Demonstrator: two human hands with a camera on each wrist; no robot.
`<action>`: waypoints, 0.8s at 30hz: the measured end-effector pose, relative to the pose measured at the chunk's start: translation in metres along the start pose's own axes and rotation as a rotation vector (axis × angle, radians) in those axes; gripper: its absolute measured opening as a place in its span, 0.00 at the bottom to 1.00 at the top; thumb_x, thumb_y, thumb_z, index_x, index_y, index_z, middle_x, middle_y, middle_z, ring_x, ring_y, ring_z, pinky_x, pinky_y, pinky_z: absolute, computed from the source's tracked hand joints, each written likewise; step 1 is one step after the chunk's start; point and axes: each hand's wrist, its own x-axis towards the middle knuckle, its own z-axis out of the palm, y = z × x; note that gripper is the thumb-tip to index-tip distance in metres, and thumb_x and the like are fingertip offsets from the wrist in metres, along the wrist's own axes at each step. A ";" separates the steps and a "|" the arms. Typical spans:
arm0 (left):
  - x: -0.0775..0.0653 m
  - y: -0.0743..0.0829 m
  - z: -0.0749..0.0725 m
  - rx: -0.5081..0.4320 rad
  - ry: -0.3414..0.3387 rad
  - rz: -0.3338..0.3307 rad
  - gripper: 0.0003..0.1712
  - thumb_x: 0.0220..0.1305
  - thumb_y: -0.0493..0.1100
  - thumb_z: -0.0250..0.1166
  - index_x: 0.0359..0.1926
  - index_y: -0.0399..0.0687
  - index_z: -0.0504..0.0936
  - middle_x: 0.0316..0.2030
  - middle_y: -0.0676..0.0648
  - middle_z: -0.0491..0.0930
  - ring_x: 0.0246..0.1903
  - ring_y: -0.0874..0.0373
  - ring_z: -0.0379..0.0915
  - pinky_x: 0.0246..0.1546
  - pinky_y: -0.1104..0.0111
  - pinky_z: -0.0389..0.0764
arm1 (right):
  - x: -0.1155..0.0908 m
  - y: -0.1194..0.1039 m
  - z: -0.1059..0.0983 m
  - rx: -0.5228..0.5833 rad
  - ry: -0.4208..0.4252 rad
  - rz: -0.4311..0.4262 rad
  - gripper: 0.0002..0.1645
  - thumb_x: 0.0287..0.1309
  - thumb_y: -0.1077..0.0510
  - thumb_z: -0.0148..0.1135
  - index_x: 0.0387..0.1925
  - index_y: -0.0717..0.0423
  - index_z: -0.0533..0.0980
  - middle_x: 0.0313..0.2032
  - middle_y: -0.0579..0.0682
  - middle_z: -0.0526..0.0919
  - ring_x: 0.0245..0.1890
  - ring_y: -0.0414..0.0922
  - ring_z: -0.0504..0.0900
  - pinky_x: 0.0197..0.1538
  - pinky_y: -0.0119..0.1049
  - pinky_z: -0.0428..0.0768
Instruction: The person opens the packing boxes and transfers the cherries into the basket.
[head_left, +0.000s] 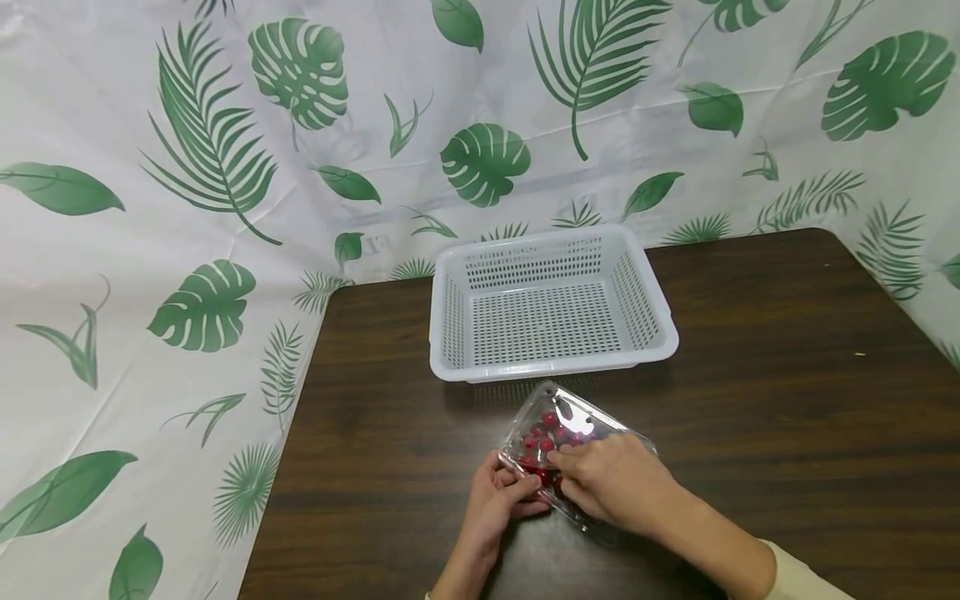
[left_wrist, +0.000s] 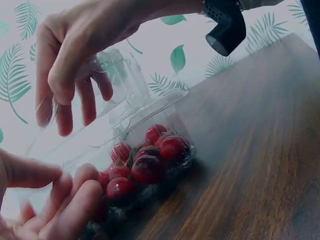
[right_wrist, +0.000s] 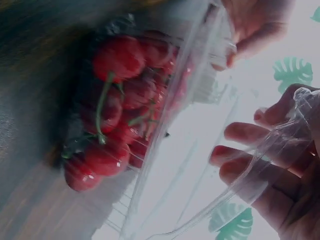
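Note:
A clear plastic clamshell box (head_left: 546,398) of red cherries (head_left: 546,444) lies tilted on the dark table, just in front of the white basket. My left hand (head_left: 495,502) grips its near left edge between thumb and fingers. Over the box's right part, my right hand (head_left: 618,483) pinches the edge of the clear lid (right_wrist: 250,167), its thumb and fingers on either side of the plastic. The lid stands raised from the tray in the right wrist view. Green stems (right_wrist: 103,107) show among the cherries. My right hand hides part of the box in the head view.
The white perforated basket (head_left: 551,367) stands behind the box on the brown wood table (head_left: 765,400), with no contents visible. Leaf-printed white sheeting (head_left: 405,75) hangs behind and at the sides of the table. A small yellowish speck (head_left: 859,354) lies on the right.

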 end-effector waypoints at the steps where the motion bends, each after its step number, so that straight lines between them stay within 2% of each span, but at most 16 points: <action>1: 0.000 0.001 -0.001 0.002 0.000 -0.004 0.21 0.57 0.26 0.64 0.49 0.29 0.66 0.32 0.41 0.83 0.29 0.53 0.83 0.29 0.63 0.84 | 0.001 0.000 -0.003 0.030 0.009 0.017 0.15 0.46 0.57 0.70 0.40 0.53 0.86 0.36 0.45 0.88 0.21 0.35 0.79 0.21 0.34 0.79; 4: 0.001 0.004 -0.006 0.012 0.003 -0.013 0.18 0.57 0.26 0.63 0.45 0.31 0.66 0.33 0.39 0.83 0.29 0.53 0.83 0.28 0.64 0.84 | 0.003 0.001 -0.013 0.124 0.021 0.074 0.15 0.45 0.58 0.70 0.39 0.52 0.87 0.36 0.43 0.88 0.16 0.28 0.65 0.17 0.24 0.70; 7: 0.002 0.007 -0.010 0.026 -0.009 -0.018 0.16 0.58 0.27 0.64 0.41 0.34 0.66 0.32 0.39 0.83 0.28 0.53 0.83 0.28 0.64 0.84 | 0.004 0.001 -0.021 0.163 0.007 0.120 0.16 0.44 0.58 0.69 0.39 0.52 0.87 0.36 0.43 0.88 0.14 0.26 0.57 0.15 0.20 0.59; 9: 0.003 0.008 -0.011 0.027 -0.027 -0.023 0.15 0.58 0.28 0.64 0.40 0.37 0.66 0.32 0.39 0.83 0.28 0.52 0.83 0.29 0.63 0.84 | 0.004 0.001 -0.026 0.155 0.002 0.153 0.17 0.42 0.58 0.69 0.39 0.50 0.88 0.36 0.42 0.88 0.14 0.26 0.57 0.15 0.20 0.58; 11: 0.003 0.009 -0.012 0.029 -0.041 -0.033 0.15 0.58 0.28 0.65 0.39 0.39 0.66 0.31 0.40 0.82 0.28 0.52 0.83 0.29 0.62 0.84 | 0.003 0.000 -0.031 0.156 -0.007 0.200 0.18 0.42 0.57 0.70 0.40 0.50 0.87 0.30 0.37 0.86 0.13 0.26 0.58 0.14 0.22 0.58; 15: 0.004 0.010 -0.014 0.032 -0.046 -0.052 0.16 0.57 0.28 0.65 0.39 0.40 0.66 0.30 0.41 0.82 0.26 0.54 0.82 0.29 0.63 0.84 | 0.001 0.002 -0.043 0.180 -0.017 0.304 0.19 0.44 0.56 0.71 0.43 0.48 0.86 0.20 0.31 0.78 0.12 0.26 0.57 0.13 0.25 0.58; 17: 0.004 0.010 -0.016 0.038 -0.049 -0.050 0.15 0.57 0.28 0.65 0.39 0.40 0.66 0.29 0.42 0.82 0.25 0.54 0.82 0.28 0.63 0.84 | -0.001 0.004 -0.048 0.207 -0.008 0.343 0.19 0.44 0.56 0.72 0.44 0.47 0.86 0.22 0.32 0.80 0.13 0.27 0.60 0.13 0.26 0.59; 19: 0.005 0.010 -0.017 0.050 -0.057 -0.044 0.15 0.58 0.28 0.64 0.39 0.39 0.66 0.28 0.44 0.81 0.24 0.54 0.81 0.26 0.64 0.84 | -0.004 0.007 -0.053 0.251 0.004 0.379 0.19 0.45 0.56 0.73 0.44 0.46 0.86 0.29 0.35 0.85 0.16 0.25 0.68 0.13 0.26 0.61; 22: 0.006 0.011 -0.018 0.072 -0.075 -0.035 0.16 0.58 0.29 0.65 0.40 0.39 0.66 0.26 0.45 0.81 0.22 0.54 0.81 0.24 0.65 0.84 | -0.011 0.012 -0.061 0.367 0.020 0.424 0.19 0.46 0.58 0.74 0.44 0.47 0.85 0.37 0.40 0.87 0.26 0.29 0.80 0.18 0.23 0.71; 24: 0.007 0.012 -0.019 0.088 -0.081 -0.033 0.16 0.59 0.30 0.65 0.41 0.38 0.65 0.26 0.46 0.80 0.21 0.55 0.81 0.23 0.65 0.83 | -0.016 0.016 -0.065 0.446 0.022 0.457 0.20 0.48 0.59 0.74 0.46 0.48 0.85 0.39 0.42 0.86 0.32 0.32 0.84 0.24 0.23 0.77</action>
